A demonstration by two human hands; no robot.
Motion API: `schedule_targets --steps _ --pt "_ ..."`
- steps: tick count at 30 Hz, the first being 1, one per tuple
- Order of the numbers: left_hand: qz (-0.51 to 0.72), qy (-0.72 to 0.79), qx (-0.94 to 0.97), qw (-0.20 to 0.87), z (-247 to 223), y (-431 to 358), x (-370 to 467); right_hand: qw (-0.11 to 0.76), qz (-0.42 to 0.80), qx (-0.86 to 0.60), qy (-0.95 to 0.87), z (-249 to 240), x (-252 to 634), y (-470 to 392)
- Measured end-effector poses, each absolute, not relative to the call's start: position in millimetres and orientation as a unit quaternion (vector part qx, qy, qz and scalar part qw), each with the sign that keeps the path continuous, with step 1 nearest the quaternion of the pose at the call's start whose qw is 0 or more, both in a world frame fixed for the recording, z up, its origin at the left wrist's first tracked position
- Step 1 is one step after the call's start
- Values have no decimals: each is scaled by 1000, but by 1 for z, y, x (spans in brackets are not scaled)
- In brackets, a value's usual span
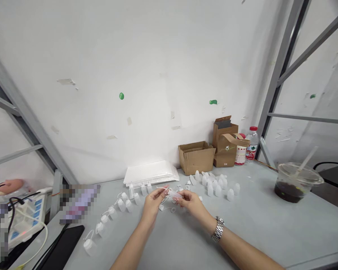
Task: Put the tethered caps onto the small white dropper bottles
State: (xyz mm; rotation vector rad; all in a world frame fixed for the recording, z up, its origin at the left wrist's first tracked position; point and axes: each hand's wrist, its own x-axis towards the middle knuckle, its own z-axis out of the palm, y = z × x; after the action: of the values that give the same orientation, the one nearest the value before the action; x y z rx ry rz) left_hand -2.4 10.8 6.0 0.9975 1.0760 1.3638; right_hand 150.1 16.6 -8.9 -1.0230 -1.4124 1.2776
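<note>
Near the middle of the grey table (163,247), my right hand (187,199) pinches a small translucent plastic bottle (174,195). My left hand (157,198) meets it from the left, its fingers closed on a small white piece too tiny to make out clearly. White strap-like caps (173,210) lie on the table beneath and behind my hands. To the left runs a curved row of small white bottles with looped caps, the nearest one (89,246) standing close to the front. Several bottles without caps (230,194) stand in a group to the right.
Behind lie a stack of white sheets (150,173), an open cardboard box (198,159) and a brown paper bag (224,150). A clear bowl of dark liquid (291,189) stands at the right. A power strip (25,221) and black phone-like object (63,247) are at the left.
</note>
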Motion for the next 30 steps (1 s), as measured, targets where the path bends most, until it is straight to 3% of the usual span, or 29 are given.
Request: schedule_targets --steps 15,22,30 --pt "580 430 371 584 0 12 -3 486 337 -426 -684 -3 153 2" --pt "573 433 410 562 4 11 -3 439 526 -403 -606 1 155 9" --pt "581 457 404 539 0 14 -3 460 550 -421 -555 -6 152 17"
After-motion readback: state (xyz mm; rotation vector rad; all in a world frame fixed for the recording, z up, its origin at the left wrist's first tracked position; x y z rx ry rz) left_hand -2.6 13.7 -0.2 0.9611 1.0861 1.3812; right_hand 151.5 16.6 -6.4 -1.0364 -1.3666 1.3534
